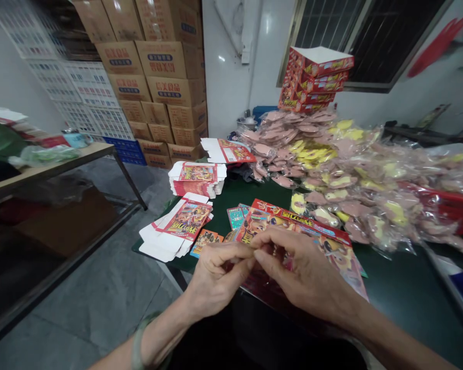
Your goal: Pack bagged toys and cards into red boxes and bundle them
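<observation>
Brown cartons (pixel 173 85) tower far left beyond the green surface (pixel 393 293), and it's fingertip to fingertip, left hand (pixel 218 280) and right hand (pixel 306 270) pinched together just over the red printed cardboard (pixel 332 252), near centre, gripping what I can't tell, flat boxes (pixel 187 221) left, bagged pink pieces (pixel 283 131) heaped far right!
</observation>
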{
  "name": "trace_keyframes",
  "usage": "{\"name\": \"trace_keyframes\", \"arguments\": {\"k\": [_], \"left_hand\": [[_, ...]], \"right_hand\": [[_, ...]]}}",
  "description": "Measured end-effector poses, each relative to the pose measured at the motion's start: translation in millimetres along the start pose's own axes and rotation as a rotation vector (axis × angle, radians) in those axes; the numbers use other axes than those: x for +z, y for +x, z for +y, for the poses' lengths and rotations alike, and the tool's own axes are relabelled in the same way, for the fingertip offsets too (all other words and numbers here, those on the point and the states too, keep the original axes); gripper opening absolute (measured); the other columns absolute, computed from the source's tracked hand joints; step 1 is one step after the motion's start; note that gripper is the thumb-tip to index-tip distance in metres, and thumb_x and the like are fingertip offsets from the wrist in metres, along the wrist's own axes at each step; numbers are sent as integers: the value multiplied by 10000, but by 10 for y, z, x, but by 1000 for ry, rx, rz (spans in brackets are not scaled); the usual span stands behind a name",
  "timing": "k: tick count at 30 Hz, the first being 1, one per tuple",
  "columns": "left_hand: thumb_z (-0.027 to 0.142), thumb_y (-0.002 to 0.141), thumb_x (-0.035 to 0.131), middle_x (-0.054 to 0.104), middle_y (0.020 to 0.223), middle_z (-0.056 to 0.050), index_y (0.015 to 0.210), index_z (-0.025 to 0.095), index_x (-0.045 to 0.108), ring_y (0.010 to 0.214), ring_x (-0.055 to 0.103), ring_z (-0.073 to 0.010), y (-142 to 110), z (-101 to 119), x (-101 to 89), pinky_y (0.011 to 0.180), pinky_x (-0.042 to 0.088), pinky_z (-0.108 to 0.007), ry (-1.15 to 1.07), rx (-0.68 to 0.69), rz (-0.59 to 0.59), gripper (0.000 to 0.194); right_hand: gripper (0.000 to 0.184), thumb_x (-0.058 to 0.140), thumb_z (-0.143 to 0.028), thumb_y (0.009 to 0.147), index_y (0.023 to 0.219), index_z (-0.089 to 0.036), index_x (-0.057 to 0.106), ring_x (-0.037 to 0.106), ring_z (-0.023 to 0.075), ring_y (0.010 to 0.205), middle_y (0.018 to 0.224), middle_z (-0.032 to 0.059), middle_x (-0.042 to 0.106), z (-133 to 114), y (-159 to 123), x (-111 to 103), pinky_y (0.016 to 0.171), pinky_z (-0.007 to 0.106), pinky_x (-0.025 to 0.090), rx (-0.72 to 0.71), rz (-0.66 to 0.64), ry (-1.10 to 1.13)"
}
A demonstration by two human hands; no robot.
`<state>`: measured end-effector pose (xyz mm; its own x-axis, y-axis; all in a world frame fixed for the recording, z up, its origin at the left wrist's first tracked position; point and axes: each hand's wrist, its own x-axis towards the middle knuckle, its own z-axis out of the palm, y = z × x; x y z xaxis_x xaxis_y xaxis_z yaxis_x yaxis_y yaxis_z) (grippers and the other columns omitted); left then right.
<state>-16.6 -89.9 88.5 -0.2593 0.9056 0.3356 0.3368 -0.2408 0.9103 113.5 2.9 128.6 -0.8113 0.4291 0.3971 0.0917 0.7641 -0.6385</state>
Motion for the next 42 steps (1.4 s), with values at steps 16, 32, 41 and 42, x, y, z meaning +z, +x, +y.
{"name": "trace_keyframes", "arguments": {"k": [16, 32, 41, 42], "left_hand": [[82, 812, 563, 619, 804, -58, 851, 162, 704, 720, 591, -135, -15, -55, 34, 597, 480, -246, -1, 243, 140, 166], [-25, 802, 491, 548, 927, -70, 993, 158, 624, 813, 556, -133, 26, -165, -9, 630, 490, -245, 199, 521, 63, 296], [3, 811, 501, 558, 898, -52, 971, 178, 636, 770, 566, -119, 55, -234, 46, 601, 491, -226, 184, 491, 113, 273], [5, 812, 504, 559, 905, -51, 968, 182, 638, 777, 569, -120, 55, -242, 49, 611, 495, -228, 177, 484, 114, 272]], "right_hand": [[193, 530, 8, 719, 747, -182, 538, 504, 79, 648, 724, -39, 553, -17, -48, 12, 602, 197, 405, -10, 51, 138], [218, 543, 27, 739, 839, -166, 547, 522, 79, 708, 767, -25, 553, -31, -54, 68, 647, 193, 412, -123, 154, 69], [174, 503, 3, 747, 791, -164, 525, 497, 85, 662, 715, -21, 526, 20, -62, 103, 595, 199, 387, -78, 169, -5], [178, 508, 1, 741, 796, -166, 526, 498, 83, 655, 713, -24, 526, 26, -64, 99, 590, 198, 386, -50, 166, -4]]}}
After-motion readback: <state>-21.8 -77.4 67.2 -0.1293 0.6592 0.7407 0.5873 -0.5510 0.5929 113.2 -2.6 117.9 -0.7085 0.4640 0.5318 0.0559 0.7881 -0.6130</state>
